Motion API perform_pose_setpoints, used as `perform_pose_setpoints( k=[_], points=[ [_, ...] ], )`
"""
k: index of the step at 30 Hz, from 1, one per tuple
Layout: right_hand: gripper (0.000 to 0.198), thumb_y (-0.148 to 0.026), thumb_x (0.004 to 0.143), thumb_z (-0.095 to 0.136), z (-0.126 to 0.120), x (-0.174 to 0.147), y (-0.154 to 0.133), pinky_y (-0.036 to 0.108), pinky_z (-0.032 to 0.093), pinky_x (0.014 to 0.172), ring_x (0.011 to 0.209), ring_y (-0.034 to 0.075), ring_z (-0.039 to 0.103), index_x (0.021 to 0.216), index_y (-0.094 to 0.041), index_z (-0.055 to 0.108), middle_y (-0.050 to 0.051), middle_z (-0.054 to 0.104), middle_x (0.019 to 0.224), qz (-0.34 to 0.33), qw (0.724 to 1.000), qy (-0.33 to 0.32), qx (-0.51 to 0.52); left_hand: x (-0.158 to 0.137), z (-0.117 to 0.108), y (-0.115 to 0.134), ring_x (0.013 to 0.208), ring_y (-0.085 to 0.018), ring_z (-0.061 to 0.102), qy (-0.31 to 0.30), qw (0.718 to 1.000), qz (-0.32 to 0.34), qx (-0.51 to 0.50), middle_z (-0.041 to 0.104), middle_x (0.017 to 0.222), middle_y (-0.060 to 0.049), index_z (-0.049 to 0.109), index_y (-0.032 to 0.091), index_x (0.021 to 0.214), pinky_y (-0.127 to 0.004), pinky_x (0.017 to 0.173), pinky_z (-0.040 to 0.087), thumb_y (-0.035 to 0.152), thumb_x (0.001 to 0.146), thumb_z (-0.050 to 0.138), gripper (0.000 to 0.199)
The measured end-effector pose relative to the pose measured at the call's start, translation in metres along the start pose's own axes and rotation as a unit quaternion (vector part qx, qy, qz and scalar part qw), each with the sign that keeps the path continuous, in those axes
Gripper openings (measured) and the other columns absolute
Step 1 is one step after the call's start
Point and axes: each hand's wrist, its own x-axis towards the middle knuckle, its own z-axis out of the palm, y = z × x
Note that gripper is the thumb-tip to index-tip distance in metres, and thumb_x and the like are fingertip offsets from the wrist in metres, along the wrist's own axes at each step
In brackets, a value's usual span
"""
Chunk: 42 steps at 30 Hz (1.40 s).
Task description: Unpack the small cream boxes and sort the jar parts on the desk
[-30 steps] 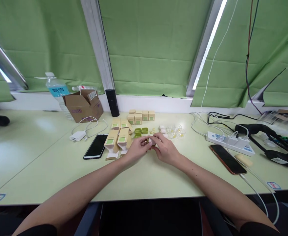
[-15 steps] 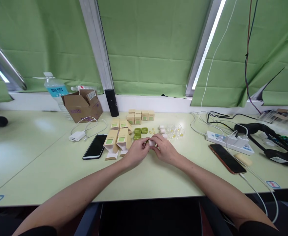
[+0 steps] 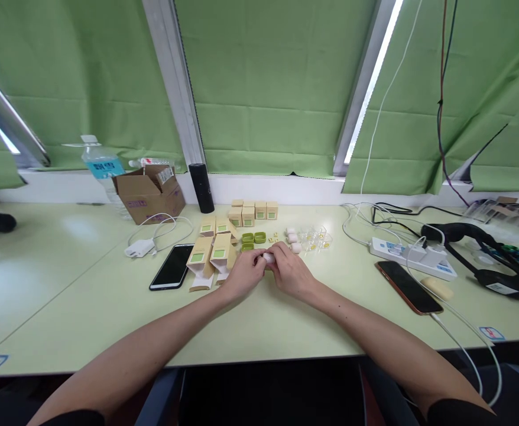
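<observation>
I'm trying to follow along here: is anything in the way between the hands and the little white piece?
Nothing visible: the left hand and right hand both hold the white piece, partly hiding it. The green containers and other white pieces lie beyond the hands, not between.

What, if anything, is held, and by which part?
A small whitish piece, held at opposite sides by the left hand and right hand; the exact grip is hidden.

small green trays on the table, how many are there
3 in view: back left tray, back right tray beside it, front tray just beyond the left hand, which may hide more.
</observation>
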Motion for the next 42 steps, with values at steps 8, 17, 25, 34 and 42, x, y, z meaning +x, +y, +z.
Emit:
perform_pose_setpoints(
  k=[8, 17, 25, 34, 42],
  points=[
    [0.019, -0.021, 0.103, 0.046, 0.0, 0.001, 0.001, 0.036, 0.058, 0.068, 0.097, 0.025, 0.064, 0.121, -0.019, 0.054, 0.013, 0.058, 0.116, -0.006, 0.999, 0.015, 0.032, 0.002, -0.002, -0.002, 0.058, -0.017, 0.059, 0.015, 1.0, -0.003, 0.0, 0.071, 0.071, -0.002, 0.076, 0.016, 0.09, -0.028, 0.057, 0.044, 0.022, 0.083, 0.045, 0.032],
    [0.028, -0.014, 0.101, 0.047, -0.005, -0.002, 0.016, 0.048, 0.059, 0.092, 0.108, 0.026, 0.062, 0.126, -0.023, 0.056, 0.012, 0.059, 0.118, -0.006, 0.99, 0.048, 0.134, 0.006, -0.004, -0.017, 0.073, -0.017, 0.057, -0.034, 0.997, 0.061, -0.042, 0.068, 0.084, -0.004, 0.073, 0.016, 0.121, -0.03, 0.069, 0.048, 0.035, 0.084, 0.067, 0.041],
    [0.019, -0.027, 0.101, 0.05, -0.014, 0.006, 0.02, 0.041, 0.062, 0.075, 0.094, 0.023, 0.065, 0.118, -0.022, 0.054, 0.013, 0.056, 0.118, 0.067, 0.966, 0.125, 0.216, 0.01, -0.008, -0.017, 0.062, -0.016, 0.053, 0.01, 1.0, 0.007, -0.012, 0.057, 0.068, 0.001, 0.07, 0.013, 0.122, -0.028, 0.059, 0.041, 0.04, 0.085, 0.065, 0.046],
    [0.015, -0.025, 0.09, 0.066, -0.069, 0.014, 0.066, 0.042, 0.053, 0.085, 0.098, 0.026, 0.066, 0.104, -0.024, 0.071, 0.007, 0.073, 0.107, 0.087, 0.995, 0.045, -0.001, 0.013, -0.008, -0.031, 0.071, -0.018, 0.061, 0.039, 0.998, -0.002, -0.046, 0.067, 0.082, -0.003, 0.066, 0.017, 0.127, -0.028, 0.064, 0.048, 0.031, 0.079, 0.07, 0.05],
    [0.015, -0.015, 0.075, 0.075, -0.071, 0.013, 0.055, 0.037, 0.042, 0.076, 0.088, 0.028, 0.066, 0.088, -0.022, 0.073, 0.007, 0.075, 0.09, 0.051, 0.973, -0.146, -0.169, 0.012, -0.009, -0.028, 0.079, -0.02, 0.063, 0.05, 0.998, -0.01, -0.037, 0.067, 0.089, -0.005, 0.065, 0.017, 0.125, -0.032, 0.072, 0.051, 0.028, 0.079, 0.07, 0.047]
  ],
)
